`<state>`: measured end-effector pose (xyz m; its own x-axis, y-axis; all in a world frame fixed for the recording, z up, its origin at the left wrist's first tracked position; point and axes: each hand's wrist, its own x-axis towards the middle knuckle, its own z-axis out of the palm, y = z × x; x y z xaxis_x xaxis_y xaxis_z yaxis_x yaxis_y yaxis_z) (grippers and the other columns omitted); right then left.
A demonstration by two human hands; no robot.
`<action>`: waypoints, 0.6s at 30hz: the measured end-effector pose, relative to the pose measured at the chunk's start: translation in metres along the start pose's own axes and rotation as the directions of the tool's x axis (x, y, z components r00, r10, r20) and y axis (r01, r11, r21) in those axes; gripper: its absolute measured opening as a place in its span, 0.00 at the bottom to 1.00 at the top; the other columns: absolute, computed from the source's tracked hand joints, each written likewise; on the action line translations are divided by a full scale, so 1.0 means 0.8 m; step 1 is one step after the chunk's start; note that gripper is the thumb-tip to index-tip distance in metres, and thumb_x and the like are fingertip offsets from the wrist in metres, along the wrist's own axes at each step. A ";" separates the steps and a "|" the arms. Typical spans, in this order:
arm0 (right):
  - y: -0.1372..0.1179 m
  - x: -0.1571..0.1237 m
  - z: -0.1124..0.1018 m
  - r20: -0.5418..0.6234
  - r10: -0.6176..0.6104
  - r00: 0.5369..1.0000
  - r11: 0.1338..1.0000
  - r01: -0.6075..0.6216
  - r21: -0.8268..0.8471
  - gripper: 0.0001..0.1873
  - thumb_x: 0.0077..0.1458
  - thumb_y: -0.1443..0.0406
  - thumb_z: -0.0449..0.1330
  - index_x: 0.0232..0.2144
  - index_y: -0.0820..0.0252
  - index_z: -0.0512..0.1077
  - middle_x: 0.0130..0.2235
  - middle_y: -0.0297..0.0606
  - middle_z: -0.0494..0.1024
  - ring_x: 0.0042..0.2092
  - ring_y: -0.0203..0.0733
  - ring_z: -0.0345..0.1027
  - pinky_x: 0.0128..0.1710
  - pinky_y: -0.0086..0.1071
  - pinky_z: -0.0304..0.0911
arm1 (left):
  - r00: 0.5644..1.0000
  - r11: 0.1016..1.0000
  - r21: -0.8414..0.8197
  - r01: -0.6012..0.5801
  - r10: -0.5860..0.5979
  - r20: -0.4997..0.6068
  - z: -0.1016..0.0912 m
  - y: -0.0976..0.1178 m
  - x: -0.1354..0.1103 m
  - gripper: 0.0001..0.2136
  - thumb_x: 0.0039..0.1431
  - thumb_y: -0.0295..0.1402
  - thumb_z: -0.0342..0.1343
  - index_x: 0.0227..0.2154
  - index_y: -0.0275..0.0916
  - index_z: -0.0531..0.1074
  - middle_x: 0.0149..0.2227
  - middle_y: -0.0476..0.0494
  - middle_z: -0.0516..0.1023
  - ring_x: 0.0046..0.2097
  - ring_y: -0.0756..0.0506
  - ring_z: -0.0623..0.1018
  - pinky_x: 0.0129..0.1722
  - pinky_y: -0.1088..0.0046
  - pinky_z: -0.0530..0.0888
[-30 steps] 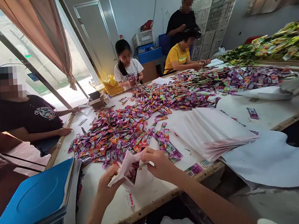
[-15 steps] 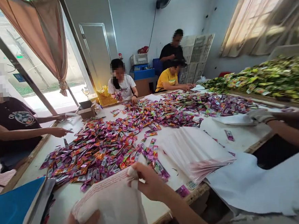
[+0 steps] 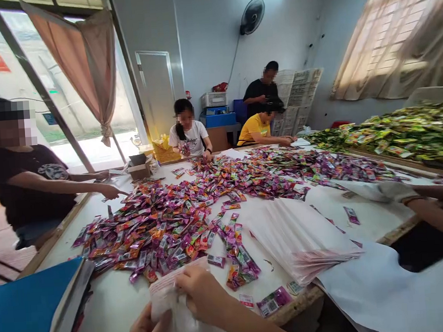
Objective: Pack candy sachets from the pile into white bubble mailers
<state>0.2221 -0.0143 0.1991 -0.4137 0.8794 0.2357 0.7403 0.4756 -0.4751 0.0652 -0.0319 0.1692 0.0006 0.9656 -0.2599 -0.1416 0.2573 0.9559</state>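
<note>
A white plastic bag (image 3: pixel 179 320) with reddish print along its top edge is in front of me at the near table edge. My left hand (image 3: pixel 147 330) grips its left side, thumb across the front. My right hand (image 3: pixel 202 294) pinches the top of the bag near its right corner; the fingertips partly hide the edge. Just beyond lies a big heap of small purple and orange packets (image 3: pixel 160 221), with several loose packets to the right of my right hand. A stack of flat white bags (image 3: pixel 302 231) rests on the table to the right.
A blue folder (image 3: pixel 30 306) lies at the near left. White sheeting (image 3: pixel 389 286) drapes over the right edge. Beyond are a small open carton (image 3: pixel 140 170) and a pile of green packets (image 3: pixel 401 133). Co-workers sit and stand round the table; a gloved hand (image 3: pixel 396 191) is at right.
The bag and both my hands have shifted; my left hand moved right, closer to my right hand. My view has tilted up slightly. The co-worker's gloved hand at right still holds white material.
</note>
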 end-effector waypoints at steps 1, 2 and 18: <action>-0.001 0.004 0.002 -0.029 0.018 0.999 1.000 -0.018 0.024 0.15 0.42 0.73 0.55 0.36 0.59 0.69 0.38 0.40 0.73 0.41 0.44 0.66 0.38 0.33 0.61 | 1.000 1.000 -0.025 -0.017 0.017 -0.005 0.000 -0.002 0.001 0.26 0.31 0.47 0.69 0.36 0.39 0.77 0.31 0.43 0.82 0.34 0.36 0.80 0.30 0.65 0.77; -0.004 0.008 0.003 -0.064 0.025 0.998 0.998 -0.021 0.050 0.17 0.42 0.73 0.55 0.38 0.58 0.68 0.39 0.40 0.72 0.41 0.43 0.66 0.39 0.33 0.61 | 0.999 0.998 -0.043 -0.036 0.036 0.002 0.000 -0.004 0.003 0.27 0.32 0.46 0.69 0.39 0.40 0.76 0.33 0.42 0.82 0.36 0.36 0.80 0.32 0.64 0.77; -0.003 0.020 -0.001 -0.158 -0.095 0.983 0.994 0.104 0.045 0.12 0.45 0.77 0.51 0.29 0.58 0.67 0.33 0.37 0.72 0.36 0.40 0.63 0.35 0.31 0.57 | 0.988 0.998 -0.052 -0.031 0.039 0.151 -0.002 -0.006 -0.002 0.26 0.42 0.44 0.65 0.46 0.38 0.73 0.39 0.41 0.80 0.45 0.36 0.76 0.38 0.67 0.74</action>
<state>0.2141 -0.0011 0.2044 -0.3938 0.8225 0.4105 0.6687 0.5627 -0.4860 0.0643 -0.0352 0.1647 0.1450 0.9692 -0.1988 -0.1925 0.2248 0.9552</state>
